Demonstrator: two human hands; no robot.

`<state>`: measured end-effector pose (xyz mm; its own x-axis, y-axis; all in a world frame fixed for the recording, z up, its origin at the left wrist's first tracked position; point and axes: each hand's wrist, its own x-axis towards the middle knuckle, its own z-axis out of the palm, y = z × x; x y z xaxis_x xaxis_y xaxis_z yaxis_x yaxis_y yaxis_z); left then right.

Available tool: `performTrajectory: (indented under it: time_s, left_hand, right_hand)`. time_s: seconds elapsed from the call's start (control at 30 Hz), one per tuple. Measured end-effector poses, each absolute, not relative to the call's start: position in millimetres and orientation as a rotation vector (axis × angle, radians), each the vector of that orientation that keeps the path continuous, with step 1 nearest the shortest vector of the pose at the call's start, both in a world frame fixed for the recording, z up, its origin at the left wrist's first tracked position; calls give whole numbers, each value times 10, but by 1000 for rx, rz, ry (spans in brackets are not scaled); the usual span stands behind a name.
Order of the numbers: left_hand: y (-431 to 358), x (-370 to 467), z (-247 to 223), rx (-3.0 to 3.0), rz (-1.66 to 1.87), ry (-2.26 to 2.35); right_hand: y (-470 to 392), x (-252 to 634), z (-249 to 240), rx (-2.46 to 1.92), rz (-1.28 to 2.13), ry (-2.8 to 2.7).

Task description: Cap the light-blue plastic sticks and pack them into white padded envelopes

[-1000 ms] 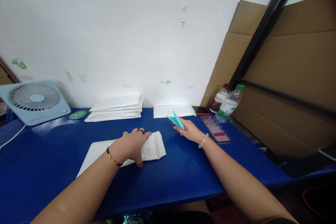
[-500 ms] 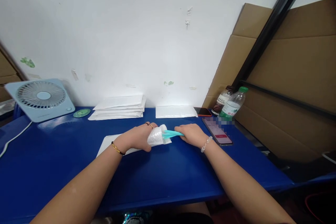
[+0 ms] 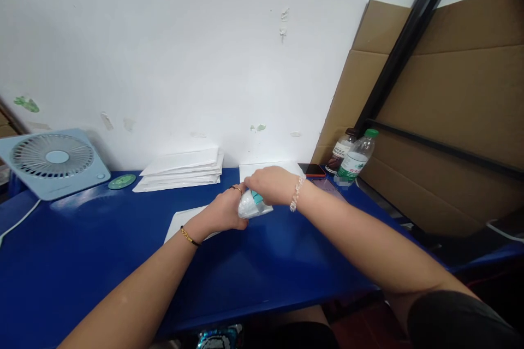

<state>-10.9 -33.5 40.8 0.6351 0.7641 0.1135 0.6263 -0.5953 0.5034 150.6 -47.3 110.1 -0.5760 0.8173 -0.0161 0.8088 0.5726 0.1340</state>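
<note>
A white padded envelope (image 3: 186, 221) lies slantwise on the blue table, its bubble-lined mouth bulging to the right. Wrapped round it near the mouth is my left hand (image 3: 225, 210), fingers over the top and thumb on the near side. My right hand (image 3: 270, 185) is closed at the upper side of the mouth, its fingertips touching or almost touching my left fingers. A shiny teal piece (image 3: 257, 197) shows in the mouth, just beneath my right hand. The right fingertips are partly hidden, so what they pinch cannot be made out.
A stack of white envelopes (image 3: 180, 169) lies by the wall, and a single envelope (image 3: 270, 169) is behind my right hand. Two phones and two bottles (image 3: 356, 161) are at the right. A blue fan (image 3: 57, 161) and a green disc (image 3: 121, 181) stand left.
My right hand has moved left and up, from holding the teal piece stretched out of the mouth to over the mouth itself. Less teal shows. The view has shifted slightly.
</note>
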Motion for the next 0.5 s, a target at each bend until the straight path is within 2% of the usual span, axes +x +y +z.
performTrajectory:
  time_s: [0.17,0.33,0.5]
  left_hand:
    - [-313,-128,494,2207,781,1068]
    - [-301,-231,659,1947,995,960]
    - [-248,-366,698,1752,1204,832]
  right_hand:
    - [-497,1256,1612,1270,141,2691]
    - [-552,1379,2119,1139,10,2960]
    - [-517,1807,2136,1063,-304,3284]
